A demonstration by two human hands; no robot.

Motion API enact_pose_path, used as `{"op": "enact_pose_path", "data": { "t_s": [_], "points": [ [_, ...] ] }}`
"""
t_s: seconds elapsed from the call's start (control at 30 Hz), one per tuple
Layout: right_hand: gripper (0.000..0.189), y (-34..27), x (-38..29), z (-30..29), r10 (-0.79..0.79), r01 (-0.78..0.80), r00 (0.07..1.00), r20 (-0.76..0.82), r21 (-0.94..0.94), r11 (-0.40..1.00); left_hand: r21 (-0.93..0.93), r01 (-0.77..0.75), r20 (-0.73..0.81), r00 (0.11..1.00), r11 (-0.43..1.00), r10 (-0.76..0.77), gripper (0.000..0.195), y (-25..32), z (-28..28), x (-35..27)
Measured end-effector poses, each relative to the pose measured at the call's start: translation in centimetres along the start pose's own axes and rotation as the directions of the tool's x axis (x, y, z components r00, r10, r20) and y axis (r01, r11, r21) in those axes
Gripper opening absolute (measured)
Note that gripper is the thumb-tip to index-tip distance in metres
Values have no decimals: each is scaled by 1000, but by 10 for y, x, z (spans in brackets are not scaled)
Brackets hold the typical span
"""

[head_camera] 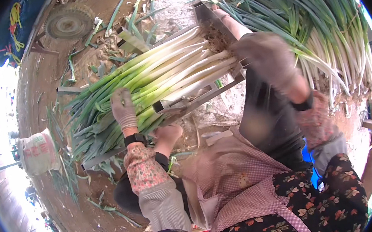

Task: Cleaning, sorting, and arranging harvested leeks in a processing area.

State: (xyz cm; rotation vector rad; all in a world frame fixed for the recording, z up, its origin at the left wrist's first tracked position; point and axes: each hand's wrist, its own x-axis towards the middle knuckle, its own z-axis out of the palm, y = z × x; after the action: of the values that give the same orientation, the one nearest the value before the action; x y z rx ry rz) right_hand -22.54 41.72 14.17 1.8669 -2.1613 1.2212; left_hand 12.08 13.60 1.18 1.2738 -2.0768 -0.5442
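A bundle of long green onions (181,69) lies across a metal frame (197,98), white stems and roots to the right, green leaves to the left. My left hand (123,107), in a pale knit glove, rests on the leaves. Its fingers lie close together; whether they grip is unclear. By the root ends, beyond the frame's upright metal end plate (213,21), is my right hand (264,54). That gloved hand is motion-blurred, so its fingers and anything in them cannot be made out.
A large heap of green onions (311,26) lies at the upper right. Loose leaves litter the dirt floor (90,205). A wheel (68,21) stands at the upper left, and a white woven sack (39,153) at the left. My bare foot (169,134) is beside the frame.
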Motion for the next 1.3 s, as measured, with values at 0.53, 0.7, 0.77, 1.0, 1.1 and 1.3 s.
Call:
{"op": "enact_pose_path", "data": {
  "t_s": [0.53,0.7,0.77,1.0,1.1,1.3],
  "points": [
    [43,157,-315,-33,932,-779,305,195,-512,361,-806,225,193,974,-547,115,77,246,9,7],
    [38,160,-317,-28,906,-744,287,313,-523,416,-837,382,252,905,-391,343,75,275,60,-6],
    [35,164,-307,-34,890,-805,388,240,-383,454,-857,409,269,873,-312,407,77,285,80,-14],
    [30,134,-204,-57,805,-785,584,105,328,526,-955,296,218,728,-11,650,83,353,114,-38],
    [38,89,-159,-81,694,-660,652,306,679,321,-961,272,169,714,-46,680,87,382,125,-48],
    [48,68,-135,-65,465,-381,843,270,910,161,-973,185,231,777,139,586,84,437,140,-73]
  ]
}}
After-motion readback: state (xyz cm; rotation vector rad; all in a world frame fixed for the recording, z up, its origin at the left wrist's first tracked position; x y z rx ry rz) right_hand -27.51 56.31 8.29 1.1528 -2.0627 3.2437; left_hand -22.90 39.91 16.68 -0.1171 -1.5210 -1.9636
